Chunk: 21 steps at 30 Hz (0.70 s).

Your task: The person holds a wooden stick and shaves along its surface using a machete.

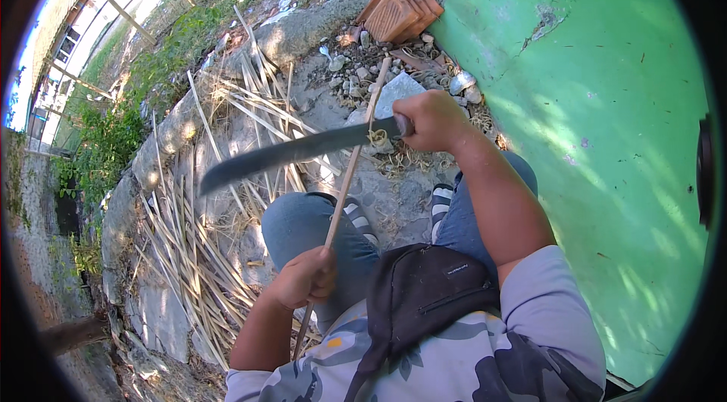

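Observation:
My right hand (433,120) is closed round the dark handle of a machete (295,151). Its long, dark blade points to the left and crosses a thin bamboo strip (350,167) near the strip's upper part. A curled shaving (376,135) hangs where blade and strip meet. My left hand (304,278) is wrapped round the lower part of the strip, beside my left knee. The strip slants up and away from me, its far end near a pale stone block (399,93). The strip's lower end runs down by my shirt.
Many bamboo strips (193,250) lie heaped on the stone ground to my left. Stacked orange roof tiles (401,12) and loose gravel (352,78) are ahead. A green painted floor (606,137) spreads along the right. A black bag (424,296) rests on my lap.

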Motion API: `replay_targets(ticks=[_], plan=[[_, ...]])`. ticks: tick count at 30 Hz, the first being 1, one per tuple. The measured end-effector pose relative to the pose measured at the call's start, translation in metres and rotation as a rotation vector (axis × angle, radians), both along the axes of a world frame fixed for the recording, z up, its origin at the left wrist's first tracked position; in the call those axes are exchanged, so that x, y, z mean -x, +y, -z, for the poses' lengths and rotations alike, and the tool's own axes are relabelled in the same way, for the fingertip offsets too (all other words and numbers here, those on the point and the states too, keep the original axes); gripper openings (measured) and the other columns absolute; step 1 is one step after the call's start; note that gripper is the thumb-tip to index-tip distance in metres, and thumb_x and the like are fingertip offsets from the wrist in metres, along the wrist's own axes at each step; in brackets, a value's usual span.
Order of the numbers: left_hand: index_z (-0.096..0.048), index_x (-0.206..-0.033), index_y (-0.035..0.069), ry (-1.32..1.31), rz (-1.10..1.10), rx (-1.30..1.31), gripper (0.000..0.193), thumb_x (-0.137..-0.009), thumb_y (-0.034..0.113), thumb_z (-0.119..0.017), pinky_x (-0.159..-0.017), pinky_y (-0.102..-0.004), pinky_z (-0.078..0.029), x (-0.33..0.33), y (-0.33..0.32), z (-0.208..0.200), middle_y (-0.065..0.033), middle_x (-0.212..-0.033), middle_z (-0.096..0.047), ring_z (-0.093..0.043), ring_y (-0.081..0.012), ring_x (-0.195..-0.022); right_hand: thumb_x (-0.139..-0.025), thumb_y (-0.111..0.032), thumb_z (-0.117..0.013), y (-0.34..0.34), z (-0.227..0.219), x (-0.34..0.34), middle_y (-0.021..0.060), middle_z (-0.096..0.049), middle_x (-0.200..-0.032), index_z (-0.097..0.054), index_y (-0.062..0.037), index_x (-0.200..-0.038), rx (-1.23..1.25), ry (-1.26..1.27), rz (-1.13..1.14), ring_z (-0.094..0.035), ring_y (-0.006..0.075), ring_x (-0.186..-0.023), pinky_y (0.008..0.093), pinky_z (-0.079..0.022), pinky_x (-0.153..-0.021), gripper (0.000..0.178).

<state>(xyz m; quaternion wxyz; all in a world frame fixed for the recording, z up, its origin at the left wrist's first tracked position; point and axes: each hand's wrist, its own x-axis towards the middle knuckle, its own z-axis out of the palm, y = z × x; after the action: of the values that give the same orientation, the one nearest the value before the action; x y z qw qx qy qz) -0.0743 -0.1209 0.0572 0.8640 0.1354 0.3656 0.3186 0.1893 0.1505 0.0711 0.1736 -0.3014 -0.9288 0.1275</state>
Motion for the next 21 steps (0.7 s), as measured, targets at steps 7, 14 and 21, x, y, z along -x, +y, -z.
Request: replay_targets(ticks=[7, 14, 21], plan=[[-0.044, -0.087, 0.015, 0.07, -0.053, 0.016, 0.037, -0.102, 0.048, -0.049, -0.04, -0.0254, -0.017, 0.004, -0.016, 0.001, 0.0039, -0.06, -0.029, -0.02, -0.0077, -0.045, -0.073, -0.021, -0.069, 0.005, 0.013, 0.0, 0.0122, -0.068, -0.074, -0.066, -0.0132, -0.081, 0.091, 0.057, 0.168, -0.068, 0.0351, -0.074, 0.0477, -0.053, -0.067, 0.011], [-0.043, -0.086, 0.015, 0.058, -0.101, -0.008, 0.039, -0.104, 0.05, -0.045, -0.04, -0.0258, -0.017, -0.001, -0.023, -0.002, 0.0041, -0.059, -0.028, -0.02, -0.0075, -0.044, -0.071, -0.021, -0.071, -0.015, 0.003, 0.01, 0.0118, -0.068, -0.074, -0.065, -0.0125, -0.081, 0.056, -0.003, 0.012, -0.069, 0.0344, -0.075, 0.0474, -0.054, -0.067, 0.015], [-0.043, -0.086, 0.015, 0.13, -0.074, 0.013, 0.04, -0.104, 0.051, -0.046, -0.039, -0.0259, -0.017, -0.001, -0.026, -0.004, 0.0048, -0.058, -0.028, -0.02, -0.0072, -0.043, -0.071, -0.021, -0.071, 0.007, 0.013, -0.004, 0.0109, -0.069, -0.075, -0.065, -0.013, -0.08, 0.057, 0.079, 0.197, -0.068, 0.0342, -0.073, 0.0464, -0.053, -0.066, 0.014]])
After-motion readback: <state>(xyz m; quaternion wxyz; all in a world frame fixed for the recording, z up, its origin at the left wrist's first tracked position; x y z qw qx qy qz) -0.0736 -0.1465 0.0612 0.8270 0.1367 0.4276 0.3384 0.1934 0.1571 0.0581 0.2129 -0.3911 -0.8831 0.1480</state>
